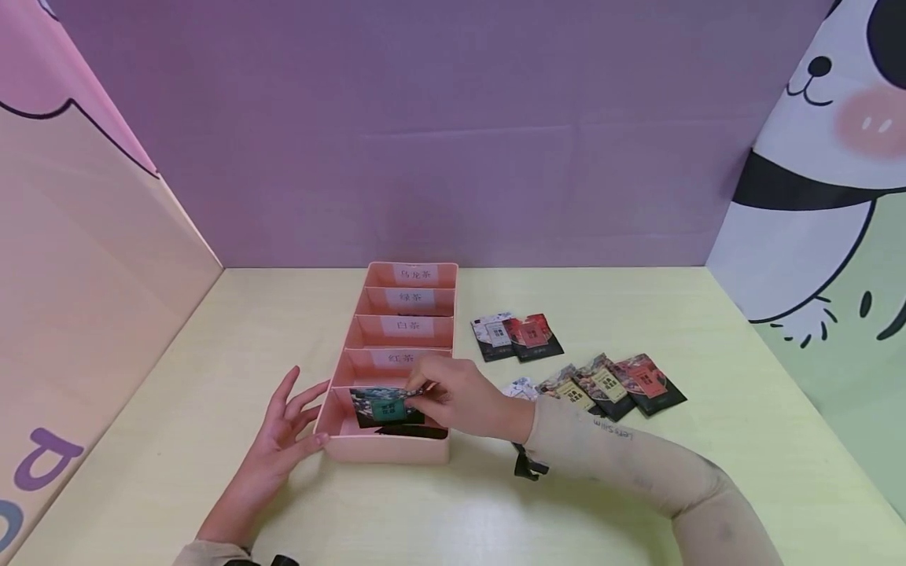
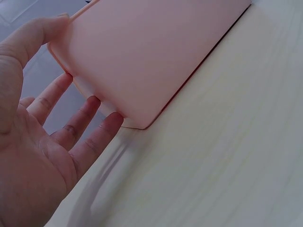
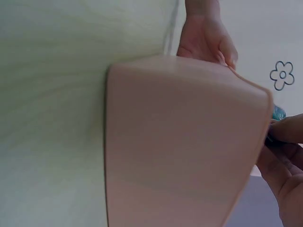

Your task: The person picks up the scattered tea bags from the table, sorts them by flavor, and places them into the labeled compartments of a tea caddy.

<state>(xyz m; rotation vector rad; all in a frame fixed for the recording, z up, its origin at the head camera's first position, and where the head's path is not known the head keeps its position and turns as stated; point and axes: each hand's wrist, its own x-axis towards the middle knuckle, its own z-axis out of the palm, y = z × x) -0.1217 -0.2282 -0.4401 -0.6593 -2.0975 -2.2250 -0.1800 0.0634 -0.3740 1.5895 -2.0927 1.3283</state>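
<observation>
A pink divided box (image 1: 388, 450) stands lengthwise on the table, its compartments marked with white labels. My right hand (image 1: 453, 397) pinches the right edge of a dark tea bag packet with a green label (image 1: 375, 407) over the nearest compartment. Beneath it, another dark packet (image 1: 410, 431) lies inside that compartment. Against the box's left side near the front corner, my left hand (image 1: 286, 432) rests with fingers spread; in the left wrist view the fingertips (image 2: 113, 120) touch the box wall. The right wrist view shows mostly the box's outer side (image 3: 180, 142), which hides much of the packet.
Right of the box lie a white-and-black packet (image 1: 493, 336) and a red packet (image 1: 534, 338), overlapping. Nearer, a row of several packets includes a red one (image 1: 650, 384) and a yellow-labelled one (image 1: 607, 387), partly behind my right forearm. A purple wall (image 1: 460, 157) closes the back.
</observation>
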